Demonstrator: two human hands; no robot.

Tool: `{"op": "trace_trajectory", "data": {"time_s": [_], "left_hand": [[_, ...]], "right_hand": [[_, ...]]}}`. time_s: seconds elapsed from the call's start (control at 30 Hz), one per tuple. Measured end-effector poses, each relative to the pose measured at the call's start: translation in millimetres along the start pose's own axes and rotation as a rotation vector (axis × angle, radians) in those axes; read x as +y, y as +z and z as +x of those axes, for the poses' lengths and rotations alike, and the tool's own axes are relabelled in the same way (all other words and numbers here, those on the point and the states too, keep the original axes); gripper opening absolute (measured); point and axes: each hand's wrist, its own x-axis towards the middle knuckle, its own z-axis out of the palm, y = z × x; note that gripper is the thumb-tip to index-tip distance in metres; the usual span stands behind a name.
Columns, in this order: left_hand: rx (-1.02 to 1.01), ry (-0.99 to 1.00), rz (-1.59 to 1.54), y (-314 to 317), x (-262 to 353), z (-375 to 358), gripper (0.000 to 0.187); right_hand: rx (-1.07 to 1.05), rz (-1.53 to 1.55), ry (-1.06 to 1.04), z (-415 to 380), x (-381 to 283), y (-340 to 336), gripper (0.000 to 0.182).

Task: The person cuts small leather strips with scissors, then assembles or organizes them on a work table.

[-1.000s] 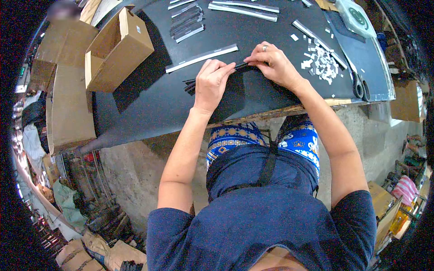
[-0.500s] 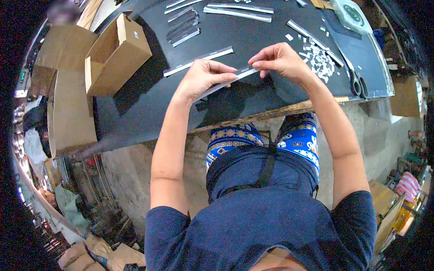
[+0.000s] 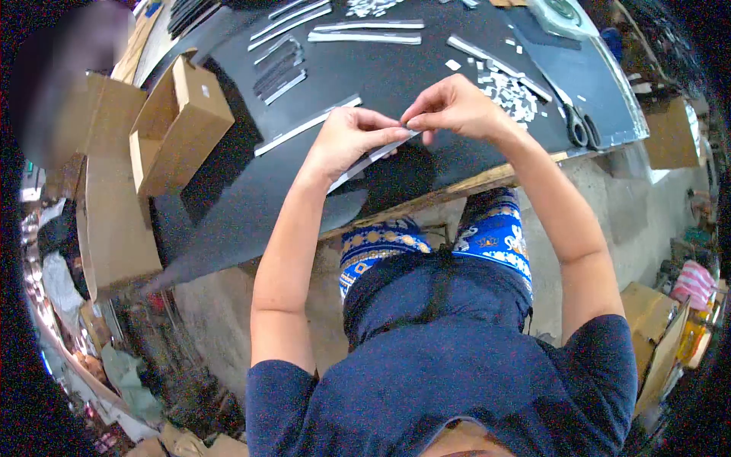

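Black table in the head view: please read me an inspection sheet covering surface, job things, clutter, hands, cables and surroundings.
Surface: black table, with a worn, wood-coloured near edge.
Job's things: pale strip held above the table; another strip lies beyond the left hand.
Clutter: white scraps scattered to the right; scissors beside them; open cardboard box on the left.
Hands: the left hand holds the pale strip between its fingers; the right hand pinches at its far end, exact contact too small to tell.
Cables: nothing seen that is clearly a cable.
Surroundings: grey floor; carton at the right.
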Motion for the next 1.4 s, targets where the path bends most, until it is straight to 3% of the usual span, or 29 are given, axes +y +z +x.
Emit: {"op": "trace_trajectory", "data": {"time_s": [0.2,0.27,0.33,0.4,0.47,0.53,0.57,0.63,0.73,0.87,1.0,1.13,1.2,1.23,1.33,1.4], "left_hand": [[-0.069,-0.104,-0.136,14.5,3.7,12.5,0.023],[-0.097,-0.122,-0.186,16.7,-1.7,19.3,0.021],[-0.109,-0.146,-0.239,16.7,-4.0,26.6,0.018],[-0.120,-0.185,-0.385,15.9,-5.9,31.6,0.016],[-0.159,-0.190,-0.395,13.2,-7.2,38.4,0.017],[-0.146,-0.205,-0.447,14.6,-5.3,43.2,0.018],[-0.171,-0.201,-0.437,15.2,-2.1,45.4,0.019],[-0.184,-0.199,-0.449,18.7,0.4,51.6,0.019],[-0.201,-0.198,-0.440,27.2,4.8,58.3,0.019],[-0.235,-0.156,-0.441,33.3,4.4,66.9,0.019],[-0.217,-0.165,-0.448,37.6,6.5,68.6,0.020],[-0.237,-0.173,-0.479,41.4,5.2,69.9,0.020],[-0.237,-0.175,-0.498,43.0,5.6,68.9,0.019],[-0.229,-0.179,-0.500,43.7,5.4,68.5,0.020],[-0.237,-0.164,-0.526,44.7,0.8,70.1,0.022],[-0.219,-0.173,-0.514,45.5,0.8,71.0,0.022]], "right_hand": [[0.023,0.042,-0.007,-21.8,0.1,-6.4,0.020],[0.236,-0.319,-0.084,-39.8,-5.5,-15.7,0.024],[0.435,-0.605,-0.034,-62.8,-10.4,-40.6,0.027],[0.694,-0.929,0.086,-90.2,-0.7,-77.3,0.032],[0.780,-1.148,0.383,-118.9,5.0,-110.4,0.036],[0.848,-1.335,0.373,-148.4,39.0,-140.5,0.043],[0.849,-1.338,0.372,-155.1,41.8,-144.6,0.043],[0.747,-0.967,0.472,-163.0,43.5,-148.3,0.046],[0.716,-0.873,0.464,-169.2,46.1,-154.1,0.050],[0.629,-0.825,0.507,-177.3,39.5,-153.9,0.052],[0.664,-0.984,0.534,-185.1,43.0,-144.6,0.056],[0.627,-1.079,0.653,-196.4,36.5,-140.1,0.045],[0.691,-0.915,0.757,-200.1,24.5,-125.8,0.037],[0.730,-1.028,0.616,-207.8,34.5,-120.4,0.037],[0.875,-0.979,0.467,-217.9,59.6,-108.2,0.042],[0.894,-0.956,0.465,-222.7,63.6,-102.2,0.045]]}}
